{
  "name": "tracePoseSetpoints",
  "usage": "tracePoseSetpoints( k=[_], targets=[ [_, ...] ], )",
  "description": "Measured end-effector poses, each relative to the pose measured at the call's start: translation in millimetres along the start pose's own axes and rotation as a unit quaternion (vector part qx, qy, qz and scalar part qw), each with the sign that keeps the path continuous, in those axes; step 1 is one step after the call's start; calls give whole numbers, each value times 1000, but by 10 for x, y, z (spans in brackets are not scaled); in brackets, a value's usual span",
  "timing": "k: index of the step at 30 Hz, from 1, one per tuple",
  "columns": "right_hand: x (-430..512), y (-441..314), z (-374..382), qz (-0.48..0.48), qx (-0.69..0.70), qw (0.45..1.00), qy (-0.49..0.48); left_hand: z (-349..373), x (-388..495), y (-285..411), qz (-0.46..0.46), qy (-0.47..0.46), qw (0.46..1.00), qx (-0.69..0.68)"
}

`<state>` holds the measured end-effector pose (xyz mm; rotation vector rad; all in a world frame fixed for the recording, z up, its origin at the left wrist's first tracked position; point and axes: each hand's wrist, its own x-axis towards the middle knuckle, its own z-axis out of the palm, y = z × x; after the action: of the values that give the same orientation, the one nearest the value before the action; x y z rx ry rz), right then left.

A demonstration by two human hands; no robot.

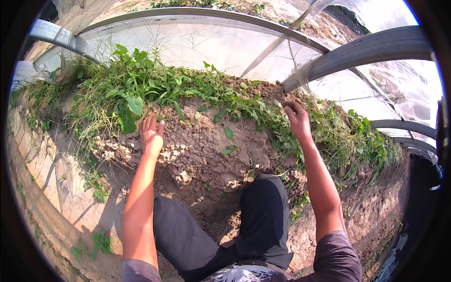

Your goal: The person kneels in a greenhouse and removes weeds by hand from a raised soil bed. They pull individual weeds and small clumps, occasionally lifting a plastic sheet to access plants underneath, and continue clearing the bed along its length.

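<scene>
My left hand (pixel 152 135) lies on the clumpy brown soil (pixel 201 141), its fingers apart and pointing up the bank, with nothing seen in it. Just above its fingertips is a broad green leaf (pixel 135 104) of the weeds. My right hand (pixel 296 116) is over the weeds at the right, thumb and fingers bent close together; whether a bit of plant is between them, I cannot tell. Leafy green weeds (pixel 190 83) run along the top of the bank between and beyond both hands. A small loose sprig (pixel 229 149) lies on the soil between my arms.
A pale plastic sheet wall (pixel 211 42) stands behind the weeds, with a metal rail (pixel 197 12) along its top. A thick curved pipe (pixel 366 49) comes down into the soil near my right hand. My bent knees (pixel 266 201) are close against the bank. Dry grass (pixel 88 116) hangs at the left.
</scene>
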<state>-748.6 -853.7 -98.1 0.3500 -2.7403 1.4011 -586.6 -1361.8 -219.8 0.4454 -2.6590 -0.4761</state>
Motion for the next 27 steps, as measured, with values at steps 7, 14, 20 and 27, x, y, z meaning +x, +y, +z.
tracePoseSetpoints(
  k=[7,14,20,27],
  targets=[
    [1309,627,1132,-194,-380,904,-13,249,79,284,-21,30,999,-10],
    [1437,429,1509,-161,-445,880,-42,55,38,112,-40,24,998,33],
    [1537,372,1055,-88,-443,879,-153,144,87,214,-47,12,999,13],
    [1283,-1082,1213,-48,-399,890,-216,42,80,205,-59,12,998,19]
  ],
)
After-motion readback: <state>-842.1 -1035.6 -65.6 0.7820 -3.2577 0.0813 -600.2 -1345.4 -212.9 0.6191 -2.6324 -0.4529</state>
